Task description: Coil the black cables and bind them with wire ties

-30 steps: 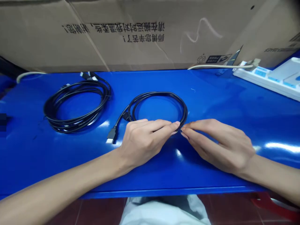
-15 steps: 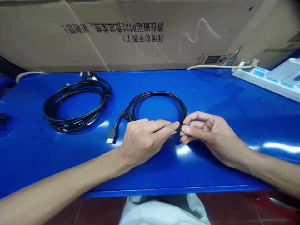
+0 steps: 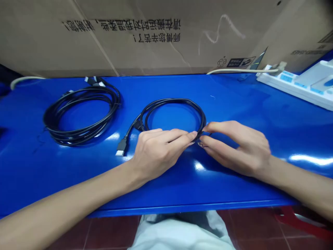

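A coiled black HDMI cable [image 3: 179, 100] lies on the blue table in front of me, one plug [image 3: 121, 146] with a pale tip sticking out to the left. My left hand [image 3: 161, 151] is closed on the near right part of this coil, pinching it between thumb and fingers. Just right of those fingertips, my right hand [image 3: 236, 147] has its thumb and fingertips round a thin black tie [image 3: 210, 134] at the coil's edge. Most of the tie is hidden by the fingers, and whether it circles the cable I cannot tell.
Another coiled black cable [image 3: 80, 133] rests on the left of the blue table [image 3: 156, 192]. Along the back stands a large cardboard box [image 3: 145, 57]. A white power strip [image 3: 299, 88] with a pale cord [image 3: 234, 71] is at the back right.
My right hand has turned over, its back now facing up and its fingers reaching round the tie at the coil. The left hand keeps its hold. The view has shifted slightly.
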`<state>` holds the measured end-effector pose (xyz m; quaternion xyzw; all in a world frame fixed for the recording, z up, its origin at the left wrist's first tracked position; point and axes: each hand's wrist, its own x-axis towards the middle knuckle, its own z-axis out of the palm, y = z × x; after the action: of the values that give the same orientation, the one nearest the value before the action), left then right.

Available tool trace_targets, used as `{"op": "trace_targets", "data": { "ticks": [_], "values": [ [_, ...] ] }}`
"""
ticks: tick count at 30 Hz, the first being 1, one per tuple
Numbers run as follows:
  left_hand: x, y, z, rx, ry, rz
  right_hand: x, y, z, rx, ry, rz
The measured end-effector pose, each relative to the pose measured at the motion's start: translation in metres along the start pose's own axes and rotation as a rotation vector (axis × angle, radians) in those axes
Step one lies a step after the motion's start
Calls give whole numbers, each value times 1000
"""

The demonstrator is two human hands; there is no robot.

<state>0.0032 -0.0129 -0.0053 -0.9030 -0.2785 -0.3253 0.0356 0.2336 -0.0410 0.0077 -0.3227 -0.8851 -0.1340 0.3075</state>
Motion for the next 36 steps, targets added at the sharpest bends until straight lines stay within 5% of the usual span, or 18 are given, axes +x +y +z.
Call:
{"op": "trace_targets", "data": {
  "ticks": [5, 8, 12, 21, 24, 30, 36],
  "values": [
    [0, 1, -1, -4, -15, -12, 10, 5, -9, -140, 14, -237],
    [0, 1, -1, 1, -16, -17, 7, 4, -8, -148, 17, -241],
    [0, 1, -2, 7, -37, -3, 0, -3, 0, 16, -51, -13],
    [1, 0, -1, 8, -55, 20, 12, -13, -2, 982, -303, 943],
    [1, 0, -2, 12, -46, 28, 15, -13, -3, 1243, -349, 1141],
    [0, -2, -2, -1, -37, 45, 18, -8, -3, 1449, -353, 1236],
    [1, -2, -3, 21, -68, 27, 16, -1, -4, 1340, -375, 1025]
  ]
}}
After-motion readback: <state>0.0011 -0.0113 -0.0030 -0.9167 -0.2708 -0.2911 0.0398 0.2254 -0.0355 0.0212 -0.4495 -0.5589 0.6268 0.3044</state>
